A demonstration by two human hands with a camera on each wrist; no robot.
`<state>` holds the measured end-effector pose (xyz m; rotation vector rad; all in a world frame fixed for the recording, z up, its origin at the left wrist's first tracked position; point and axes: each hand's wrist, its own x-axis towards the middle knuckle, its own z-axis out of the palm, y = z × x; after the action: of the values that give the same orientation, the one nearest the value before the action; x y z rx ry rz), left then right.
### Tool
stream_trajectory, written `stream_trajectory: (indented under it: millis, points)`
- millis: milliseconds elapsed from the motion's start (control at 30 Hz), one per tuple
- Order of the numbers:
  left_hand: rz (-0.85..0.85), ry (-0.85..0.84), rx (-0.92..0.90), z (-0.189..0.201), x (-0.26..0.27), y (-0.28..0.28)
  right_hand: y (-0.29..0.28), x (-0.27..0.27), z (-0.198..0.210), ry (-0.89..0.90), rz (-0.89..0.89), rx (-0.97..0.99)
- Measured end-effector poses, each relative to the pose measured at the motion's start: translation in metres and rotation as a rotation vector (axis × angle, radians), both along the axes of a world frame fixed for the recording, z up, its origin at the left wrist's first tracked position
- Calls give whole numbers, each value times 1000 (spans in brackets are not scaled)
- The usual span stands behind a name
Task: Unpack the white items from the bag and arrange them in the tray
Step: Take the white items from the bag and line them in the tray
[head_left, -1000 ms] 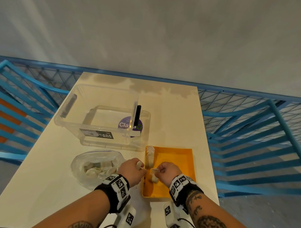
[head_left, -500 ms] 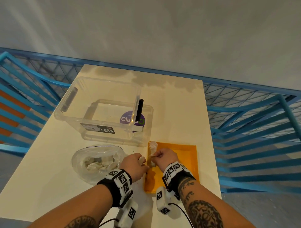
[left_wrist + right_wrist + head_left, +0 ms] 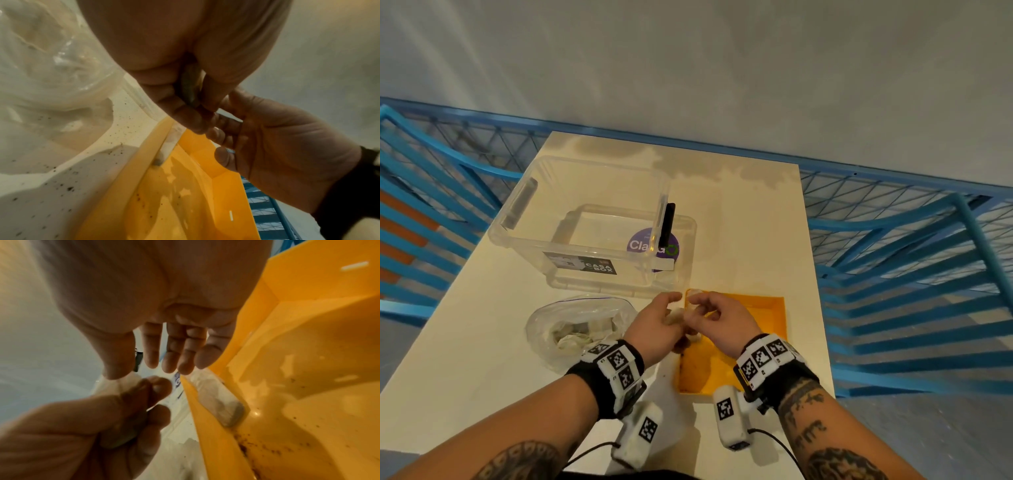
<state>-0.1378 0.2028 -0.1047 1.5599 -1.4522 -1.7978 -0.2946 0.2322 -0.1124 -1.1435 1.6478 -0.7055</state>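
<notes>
My left hand (image 3: 671, 308) grips a small white item (image 3: 677, 314) just left of the orange tray (image 3: 756, 308), near its far-left corner. The left wrist view shows this item (image 3: 190, 87) pinched between thumb and fingers. My right hand (image 3: 697, 305) hovers right beside it over the tray's left wall. Its fingers (image 3: 185, 353) are relaxed and nearly straight, and its thumb tip touches the left hand's fingers. Another white item (image 3: 216, 400) lies inside the tray against the left wall. The clear bag (image 3: 578, 329), with several white items in it, lies left of the hands.
A clear plastic box (image 3: 585, 222) with a black clip stands behind the bag and tray. The cream table (image 3: 750, 222) ends close to the tray's right side. Blue metal railings (image 3: 911, 274) surround the table. Dark specks dot the tray floor (image 3: 277, 443).
My right hand moved up along the tray's left wall, let go of its white item and opened its fingers beside the left hand. The left hand rose slightly, item still held.
</notes>
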Motion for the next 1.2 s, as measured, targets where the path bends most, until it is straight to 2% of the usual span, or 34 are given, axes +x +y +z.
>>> stream_trajectory:
  millis: [67, 167, 333, 500, 667, 800, 967, 1200]
  points:
    - [-49, 43, -8, 5, -4, 1, 1, 3, 10, -2, 26, -32]
    - [-83, 69, -23, 10, -7, 6, 3, 0, 17, 5, -26, -96]
    - [-92, -56, -171, -1, 0, 13, 10, -13, 16, 115, -56, -116]
    - [-91, -94, -169, -11, -1, 16, 16, -10, 6, 107, -52, -65]
    - [-77, -343, -272, -29, 13, 19, 21, -12, -18, 322, 43, 94]
    - [-173, -503, -299, -38, 16, 24, 19, -4, -37, 446, 167, 240]
    - [-151, -483, -214, -43, 11, 25, 1, 6, -46, 446, 83, 249]
    - [-136, -493, -222, -45, 12, 26, -11, 8, -48, 423, -6, 273]
